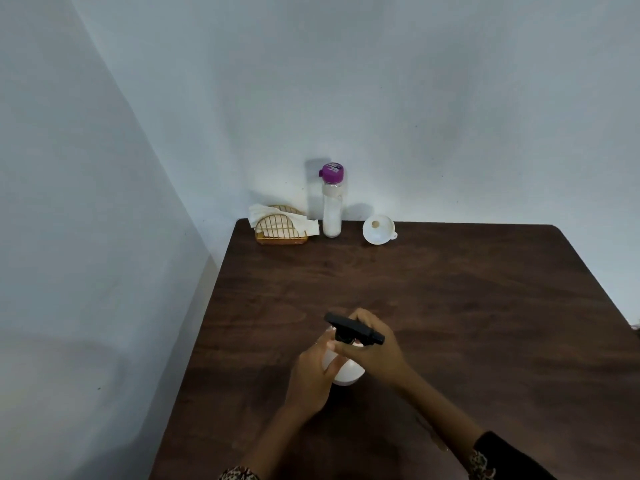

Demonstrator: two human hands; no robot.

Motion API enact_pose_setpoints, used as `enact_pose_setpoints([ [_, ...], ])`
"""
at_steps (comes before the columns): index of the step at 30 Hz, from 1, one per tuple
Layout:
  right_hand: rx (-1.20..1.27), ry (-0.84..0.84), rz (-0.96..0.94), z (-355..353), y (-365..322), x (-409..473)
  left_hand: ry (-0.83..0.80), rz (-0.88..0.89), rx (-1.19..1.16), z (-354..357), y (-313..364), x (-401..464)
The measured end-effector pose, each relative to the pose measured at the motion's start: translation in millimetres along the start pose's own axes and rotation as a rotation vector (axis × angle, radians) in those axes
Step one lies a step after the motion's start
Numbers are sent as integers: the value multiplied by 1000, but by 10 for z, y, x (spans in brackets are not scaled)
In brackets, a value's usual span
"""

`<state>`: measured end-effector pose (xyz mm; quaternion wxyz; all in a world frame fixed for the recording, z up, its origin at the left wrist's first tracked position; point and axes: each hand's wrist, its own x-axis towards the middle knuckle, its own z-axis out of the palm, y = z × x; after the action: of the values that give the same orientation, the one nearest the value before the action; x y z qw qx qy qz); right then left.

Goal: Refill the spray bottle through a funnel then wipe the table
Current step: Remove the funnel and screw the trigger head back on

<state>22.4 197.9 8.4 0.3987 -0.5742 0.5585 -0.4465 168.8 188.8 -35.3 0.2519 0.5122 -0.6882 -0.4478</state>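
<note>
while spray bottle (343,370) is steadied near table's (450,306) front edge, white body is gripped by left hand (311,372), black trigger head (353,329) is clasped by right hand (372,348); unscrewing judged under way. funnel (378,229), purple-capped refill bottle (332,206), cloth (273,216) in wire holder (280,232) untouched at far edge. filling, wiping not yet done.

A dark wood-grain tabletop (433,306) sits pushed into the corner where two plain pale walls (415,98) meet (bluish-white, unadorned). Light is dim, brightest on the wall near the tabletop's far left corner.
</note>
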Motion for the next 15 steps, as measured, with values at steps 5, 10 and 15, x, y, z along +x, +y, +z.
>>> enact_pose_setpoints([
  [5,22,-288,14,-197,-5,14,-2,9,-13,1,-10,9],
  [10,-8,-214,-51,-210,-35,43,1,-6,-1,1,-27,16],
  [15,52,-20,18,10,-10,-58,-6,3,-4,17,-59,18],
])
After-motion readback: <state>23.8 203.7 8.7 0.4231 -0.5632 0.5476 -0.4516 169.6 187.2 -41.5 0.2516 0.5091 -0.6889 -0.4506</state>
